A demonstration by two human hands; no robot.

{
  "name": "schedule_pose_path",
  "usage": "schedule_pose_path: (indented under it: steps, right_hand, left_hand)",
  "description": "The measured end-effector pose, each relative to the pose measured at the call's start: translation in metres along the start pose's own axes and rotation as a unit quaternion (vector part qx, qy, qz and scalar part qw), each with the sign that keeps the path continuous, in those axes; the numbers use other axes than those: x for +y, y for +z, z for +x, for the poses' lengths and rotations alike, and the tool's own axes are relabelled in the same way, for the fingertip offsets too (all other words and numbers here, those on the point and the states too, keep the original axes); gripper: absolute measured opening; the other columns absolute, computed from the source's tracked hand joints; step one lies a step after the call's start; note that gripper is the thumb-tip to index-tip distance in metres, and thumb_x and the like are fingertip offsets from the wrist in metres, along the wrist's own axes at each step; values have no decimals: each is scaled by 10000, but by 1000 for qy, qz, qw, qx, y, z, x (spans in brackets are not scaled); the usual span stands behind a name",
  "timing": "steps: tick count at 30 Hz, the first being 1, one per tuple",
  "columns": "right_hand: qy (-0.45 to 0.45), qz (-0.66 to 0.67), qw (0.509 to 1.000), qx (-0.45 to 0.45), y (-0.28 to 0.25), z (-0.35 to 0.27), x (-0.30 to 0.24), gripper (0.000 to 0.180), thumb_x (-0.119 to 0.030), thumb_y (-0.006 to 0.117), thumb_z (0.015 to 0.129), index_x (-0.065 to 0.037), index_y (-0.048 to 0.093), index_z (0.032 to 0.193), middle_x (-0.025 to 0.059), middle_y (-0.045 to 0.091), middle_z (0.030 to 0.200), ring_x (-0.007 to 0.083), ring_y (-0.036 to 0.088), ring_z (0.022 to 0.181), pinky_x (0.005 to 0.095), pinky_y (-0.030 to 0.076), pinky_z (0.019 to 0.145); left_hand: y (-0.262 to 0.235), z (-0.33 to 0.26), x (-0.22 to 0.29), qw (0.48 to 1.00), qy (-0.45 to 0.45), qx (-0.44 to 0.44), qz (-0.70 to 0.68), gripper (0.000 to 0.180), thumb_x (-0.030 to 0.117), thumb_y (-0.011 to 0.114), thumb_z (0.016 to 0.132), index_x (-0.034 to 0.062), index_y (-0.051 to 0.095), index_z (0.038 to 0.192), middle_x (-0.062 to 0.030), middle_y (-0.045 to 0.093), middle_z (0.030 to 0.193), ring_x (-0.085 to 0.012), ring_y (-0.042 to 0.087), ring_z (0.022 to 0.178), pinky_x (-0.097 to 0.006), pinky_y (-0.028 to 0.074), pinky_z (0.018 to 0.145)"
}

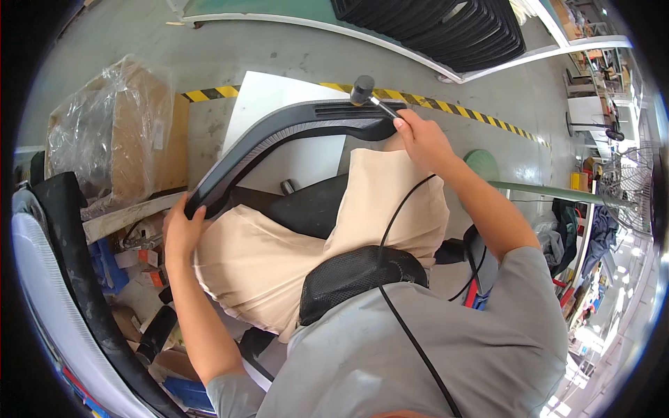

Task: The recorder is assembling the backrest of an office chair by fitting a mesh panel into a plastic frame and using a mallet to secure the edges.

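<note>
A long curved dark grey frame with a ribbed grey inner strip (245, 152) lies across in front of me, above my lap. My left hand (182, 226) is closed around its lower left end. In my right hand (423, 141) is a mallet (362, 92) with a dark head and a metal shaft, gripped by its black handle. The mallet head is over the slotted far right part of the frame; I cannot tell whether it touches. Below the frame's right end, part of the support is hidden by my right hand and my trousers.
A white board (259, 89) lies beneath the frame. At left stand a plastic-covered cardboard box (157, 132) and a mesh panel with a black edge (66, 279). Stacked black frames (439, 35) sit on a rack at the back. A fan (631, 184) stands right.
</note>
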State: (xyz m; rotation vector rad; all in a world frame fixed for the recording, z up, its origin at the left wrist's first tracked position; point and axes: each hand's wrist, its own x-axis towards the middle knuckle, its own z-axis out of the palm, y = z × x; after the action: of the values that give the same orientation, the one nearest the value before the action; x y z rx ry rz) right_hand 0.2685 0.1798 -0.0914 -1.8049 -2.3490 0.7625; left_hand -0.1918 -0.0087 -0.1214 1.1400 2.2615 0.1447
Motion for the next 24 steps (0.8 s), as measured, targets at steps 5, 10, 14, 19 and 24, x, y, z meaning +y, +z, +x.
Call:
schedule_pose_path:
  steps: [5, 10, 14, 19, 24]
  right_hand:
    - [40, 22, 996, 72, -1, -20, 34, 314, -326, 481, 1088, -85, 561, 1273, 237, 645, 778, 446, 636, 717, 500, 464, 641]
    - [136, 70, 986, 64, -19, -39, 42, 348, -361, 453, 1087, -95, 572, 1278, 260, 681, 855, 511, 645, 850, 570, 483, 735]
    - [84, 44, 993, 73, -12, -30, 55, 365, -372, 488, 1073, -78, 616, 1247, 252, 692, 891, 501, 652, 857, 537, 499, 748]
    - [-18, 99, 994, 41, -26, -36, -16, 339, -198, 635, 994, -54, 636, 1300, 214, 702, 895, 376, 699, 827, 428, 520, 718]
    - [-401, 141, 905, 13, 20, -20, -157, 342, -100, 733, 891, 12, 696, 1211, 220, 736, 1055, 379, 719, 933, 402, 563, 845]
  left_hand:
    - [15, 13, -17, 1000, 13, 1, -2, 639, 287, 745, 902, 24, 550, 1450, -258, 616, 1386, -418, 569, 1303, -450, 433, 1110]
    - [24, 21, -14, 999, 3, 3, 40, 532, 246, 709, 928, 25, 575, 1393, -260, 640, 1319, -442, 579, 1255, -480, 462, 1061]
    - [31, 23, -40, 997, 12, 54, 55, 425, 189, 706, 925, 32, 615, 1309, -252, 669, 1234, -459, 611, 1178, -509, 488, 1001]
    - [22, 21, -15, 999, -4, -19, 29, 332, 160, 724, 864, 61, 635, 1169, -240, 669, 1206, -446, 614, 1183, -534, 504, 961]
    - [9, 13, 15, 994, -58, -61, 71, 436, 106, 613, 897, 6, 510, 1309, -279, 545, 1373, -459, 560, 1291, -593, 415, 1098]
